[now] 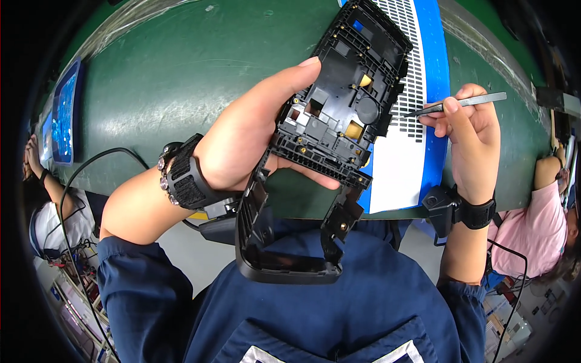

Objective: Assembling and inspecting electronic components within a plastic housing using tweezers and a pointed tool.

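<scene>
A black plastic device housing [339,91] with an open frame [290,269] at its near end is held up over the table edge. My left hand [254,121] grips it from the left, thumb on its face and fingers underneath. Brass inserts and small yellow patches show on the housing. In my right hand [469,136], metal tweezers [460,103] are pinched, their dark tips pointing left over a white sheet [396,175]. Rows of small black rectangular pieces [411,78] cover that sheet. The tips are close to these pieces; I cannot tell whether they touch.
The sheet lies on a blue board [437,72] on the green table [181,72]. A blue tray [65,115] stands at the far left. Other people are at both sides, one in a pink sleeve [532,230]. A black cable [109,151] crosses at left.
</scene>
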The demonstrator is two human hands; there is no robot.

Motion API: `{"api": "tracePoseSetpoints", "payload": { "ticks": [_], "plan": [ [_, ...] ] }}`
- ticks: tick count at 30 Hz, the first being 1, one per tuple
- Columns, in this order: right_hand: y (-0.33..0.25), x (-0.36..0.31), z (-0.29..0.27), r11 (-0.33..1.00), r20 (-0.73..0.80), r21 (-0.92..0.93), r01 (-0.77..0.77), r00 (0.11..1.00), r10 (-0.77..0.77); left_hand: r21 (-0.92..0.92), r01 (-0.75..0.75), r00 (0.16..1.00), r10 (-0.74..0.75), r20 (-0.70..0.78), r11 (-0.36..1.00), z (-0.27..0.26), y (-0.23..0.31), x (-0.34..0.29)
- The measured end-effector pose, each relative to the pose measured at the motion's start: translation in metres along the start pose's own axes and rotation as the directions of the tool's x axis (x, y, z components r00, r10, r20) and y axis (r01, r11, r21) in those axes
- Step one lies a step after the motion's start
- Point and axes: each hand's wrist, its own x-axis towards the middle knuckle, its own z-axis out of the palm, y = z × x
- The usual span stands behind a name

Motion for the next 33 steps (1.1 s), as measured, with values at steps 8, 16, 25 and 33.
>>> {"api": "tracePoseSetpoints", "payload": {
  "ticks": [8, 16, 25, 33],
  "plan": [
    [-0.024, -0.009, -0.028, 0.989, -0.098, 0.02, 0.145, 0.985, -0.142, 0.118, 0.108, 0.994, -0.11, 0.01, 0.987, -0.008, 0.013, -0.006],
    [-0.055, -0.022, -0.024, 0.982, -0.085, -0.087, 0.167, 0.981, -0.174, 0.308, 0.173, 0.936, -0.253, 0.245, 0.936, -0.003, 0.011, -0.002],
    [-0.036, -0.023, 0.034, 0.999, 0.237, -0.041, 0.01, 0.971, 0.0, 0.262, 0.245, 0.921, -0.309, 0.238, 0.933, -0.005, 0.01, -0.004],
    [-0.032, -0.019, 0.038, 0.994, 0.272, -0.105, 0.02, 0.962, 0.009, 0.303, 0.217, 0.924, -0.295, 0.242, 0.928, -0.008, 0.006, -0.003]
  ]
}}
